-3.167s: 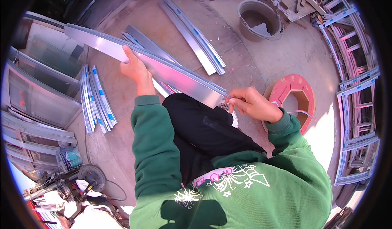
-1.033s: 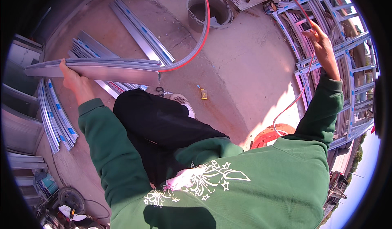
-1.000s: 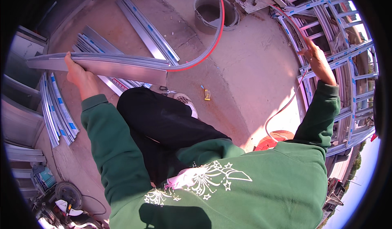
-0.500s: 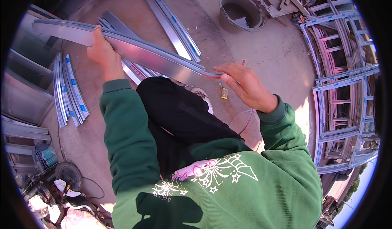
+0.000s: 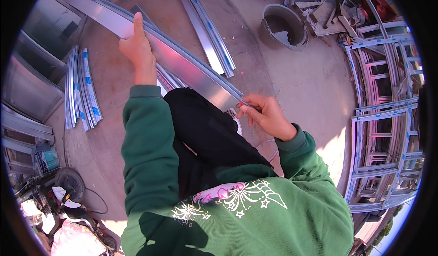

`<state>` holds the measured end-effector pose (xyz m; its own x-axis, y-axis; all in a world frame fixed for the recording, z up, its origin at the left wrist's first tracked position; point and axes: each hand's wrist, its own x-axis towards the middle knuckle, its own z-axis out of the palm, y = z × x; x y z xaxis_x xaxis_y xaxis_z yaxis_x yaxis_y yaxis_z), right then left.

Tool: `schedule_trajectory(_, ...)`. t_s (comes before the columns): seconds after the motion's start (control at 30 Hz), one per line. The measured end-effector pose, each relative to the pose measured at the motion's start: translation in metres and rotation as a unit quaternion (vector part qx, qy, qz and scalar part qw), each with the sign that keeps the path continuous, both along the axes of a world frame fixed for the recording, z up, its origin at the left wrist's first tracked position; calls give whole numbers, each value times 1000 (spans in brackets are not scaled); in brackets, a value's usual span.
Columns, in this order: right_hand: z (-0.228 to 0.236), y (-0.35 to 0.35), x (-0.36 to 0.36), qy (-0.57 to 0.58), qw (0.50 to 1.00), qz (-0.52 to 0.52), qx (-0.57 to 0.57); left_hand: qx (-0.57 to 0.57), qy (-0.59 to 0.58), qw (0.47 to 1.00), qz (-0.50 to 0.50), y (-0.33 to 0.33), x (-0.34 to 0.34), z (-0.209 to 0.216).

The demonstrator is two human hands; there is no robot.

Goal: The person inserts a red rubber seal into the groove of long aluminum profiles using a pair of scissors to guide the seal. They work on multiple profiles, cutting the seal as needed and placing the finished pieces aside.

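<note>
A long silvery metal profile (image 5: 169, 51) slants across my lap from the far left toward the middle. My left hand (image 5: 138, 46) is closed around it partway along, thumb on the upper edge. At its near end, my right hand (image 5: 258, 112) has the fingers bent in a pinch on a thin strip, most of which the fingers hide. A pale loop of that strip (image 5: 274, 155) shows below my right wrist. My bent leg in black trousers (image 5: 205, 128) lies beneath the profile.
More metal profiles lie on the concrete floor, ahead (image 5: 207, 32) and at the left (image 5: 82, 92). A grey bucket (image 5: 267, 32) stands far right of them. Stacked metal frames (image 5: 356, 114) line the right side. Wheeled equipment (image 5: 70, 185) is at the lower left.
The profile now slants more steeply, and my left hand has shifted right with it. My right hand has gone from extended fingers to a pinch, lower and slightly left, at the profile's near end.
</note>
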<state>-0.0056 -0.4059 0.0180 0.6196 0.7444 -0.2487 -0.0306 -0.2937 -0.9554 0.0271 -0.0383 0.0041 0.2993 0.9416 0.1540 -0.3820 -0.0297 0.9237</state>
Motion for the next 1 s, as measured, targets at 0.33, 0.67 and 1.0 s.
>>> schedule_trajectory(0.33,0,-13,10,18,997,52,-53,13,26,1000,7,0,-3,0)
schedule_trajectory(0.67,4,-30,8,60,995,54,-54,56,81,994,54,6,-4,-11)
schedule_trajectory(1.0,-3,-29,7,78,994,67,-48,51,150,985,72,-1,-10,-4)
